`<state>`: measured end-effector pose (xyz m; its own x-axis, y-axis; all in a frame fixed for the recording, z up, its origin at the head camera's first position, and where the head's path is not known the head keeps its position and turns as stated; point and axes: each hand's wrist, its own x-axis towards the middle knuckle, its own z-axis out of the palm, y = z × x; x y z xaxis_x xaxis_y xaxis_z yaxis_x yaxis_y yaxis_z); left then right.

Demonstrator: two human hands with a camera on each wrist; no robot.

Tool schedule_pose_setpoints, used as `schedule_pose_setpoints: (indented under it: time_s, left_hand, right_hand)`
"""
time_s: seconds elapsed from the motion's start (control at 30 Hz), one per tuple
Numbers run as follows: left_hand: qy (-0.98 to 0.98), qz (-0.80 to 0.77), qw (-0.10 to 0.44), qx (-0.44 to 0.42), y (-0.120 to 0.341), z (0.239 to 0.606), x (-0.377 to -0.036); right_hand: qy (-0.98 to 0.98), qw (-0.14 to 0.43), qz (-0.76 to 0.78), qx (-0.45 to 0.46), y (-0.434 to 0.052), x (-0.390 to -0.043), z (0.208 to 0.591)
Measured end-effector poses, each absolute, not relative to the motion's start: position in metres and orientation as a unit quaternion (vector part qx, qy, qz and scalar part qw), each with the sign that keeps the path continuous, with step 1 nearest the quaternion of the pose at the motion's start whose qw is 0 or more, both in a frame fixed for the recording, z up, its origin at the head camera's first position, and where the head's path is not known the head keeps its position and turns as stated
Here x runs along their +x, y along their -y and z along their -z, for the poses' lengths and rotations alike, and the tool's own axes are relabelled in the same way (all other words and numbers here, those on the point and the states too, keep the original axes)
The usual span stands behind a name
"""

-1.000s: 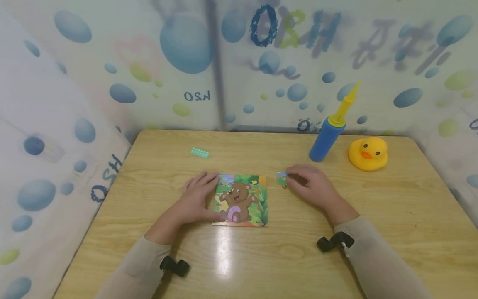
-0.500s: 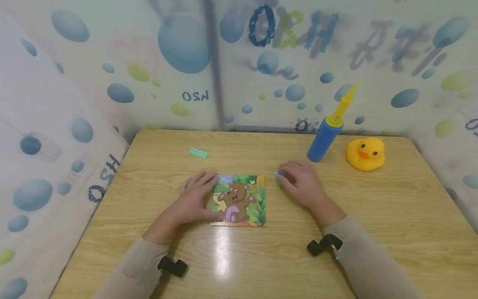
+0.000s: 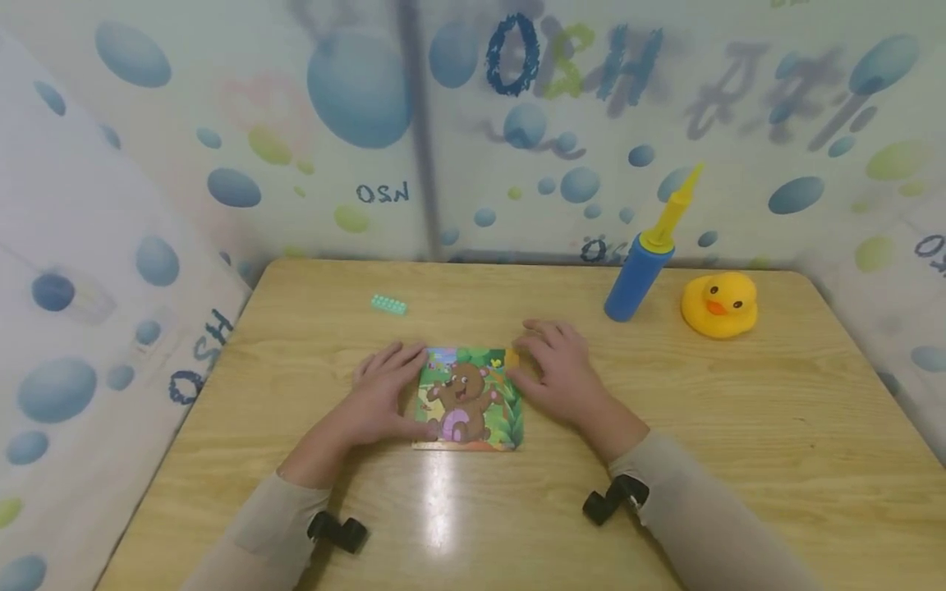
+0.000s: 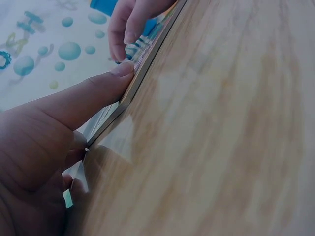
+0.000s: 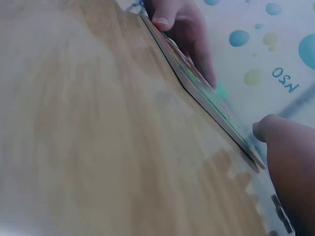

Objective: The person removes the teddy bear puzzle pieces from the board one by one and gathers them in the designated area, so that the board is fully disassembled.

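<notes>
A square bear puzzle (image 3: 466,402) lies flat on the wooden table (image 3: 739,427). My left hand (image 3: 384,390) rests along its left side with straight fingers, and the thumb (image 4: 83,98) presses the near left edge of the puzzle board (image 4: 147,64). My right hand (image 3: 554,369) sits at the puzzle's far right corner. Its fingers (image 4: 130,24) curl down onto that corner over a small puzzle piece that barely shows. In the right wrist view the puzzle board (image 5: 197,83) runs edge-on, with the left hand (image 5: 182,24) at its far end.
A blue hand pump with a yellow nozzle (image 3: 639,275) stands at the back right, next to a yellow rubber duck (image 3: 718,305). A small green brick (image 3: 389,305) lies at the back left. Bubble-patterned walls close in the table on three sides.
My right hand has carried the small piece leftward from the bare table to the puzzle's far right corner. The left hand has stayed at the puzzle's left side.
</notes>
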<state>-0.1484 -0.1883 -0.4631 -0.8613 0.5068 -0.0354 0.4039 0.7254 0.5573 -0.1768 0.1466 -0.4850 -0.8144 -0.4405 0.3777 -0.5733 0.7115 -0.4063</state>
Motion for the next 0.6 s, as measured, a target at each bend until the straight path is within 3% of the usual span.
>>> schedule_pose_setpoints:
  time_s: [0.3,0.6]
  left_hand:
    - [-0.925,-0.278,0.085,0.245,0.188,0.463,-0.147]
    - [-0.923,-0.285,0.081,0.247,0.188,0.462,-0.147]
  right_hand:
    - [0.915,0.121,-0.25,0.292,-0.116,-0.172,0.483]
    - [0.945,0.075,-0.221,0.231,-0.088,-0.165,0.48]
